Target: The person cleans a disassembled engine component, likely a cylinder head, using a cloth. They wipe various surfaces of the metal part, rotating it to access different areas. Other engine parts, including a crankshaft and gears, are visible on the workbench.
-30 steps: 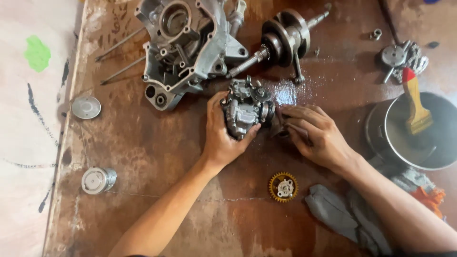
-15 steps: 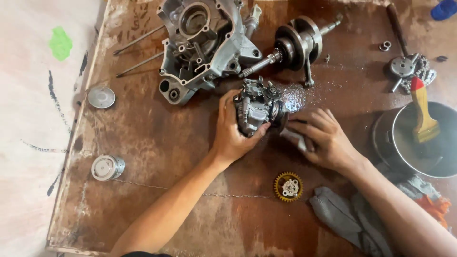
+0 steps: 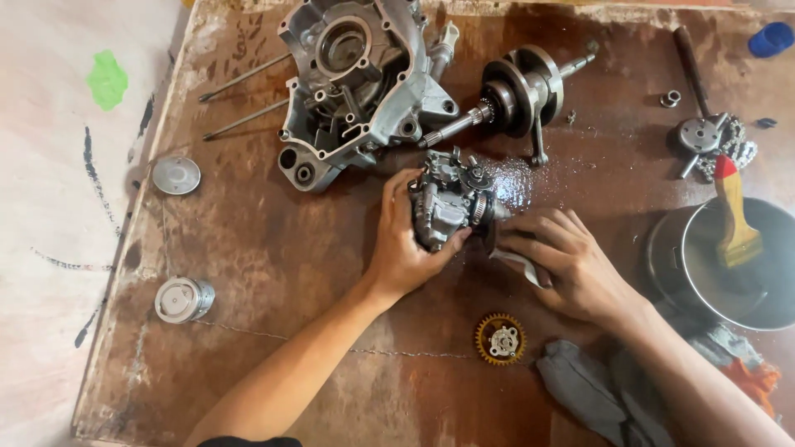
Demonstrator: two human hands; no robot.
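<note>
Rust-brown surface (image 3: pixel 273 248): left hand (image 3: pixel 406 244) clamped on carburetor (image 3: pixel 447 203); right hand (image 3: pixel 571 261), at its 3 o'clock, pinches a small part (image 3: pixel 517 263).

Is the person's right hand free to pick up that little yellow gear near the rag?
Probably not straight away. The right hand is pressing a small cloth against the grey engine part. The yellow gear lies uncovered on the board just below that hand, with nothing between them.
</note>
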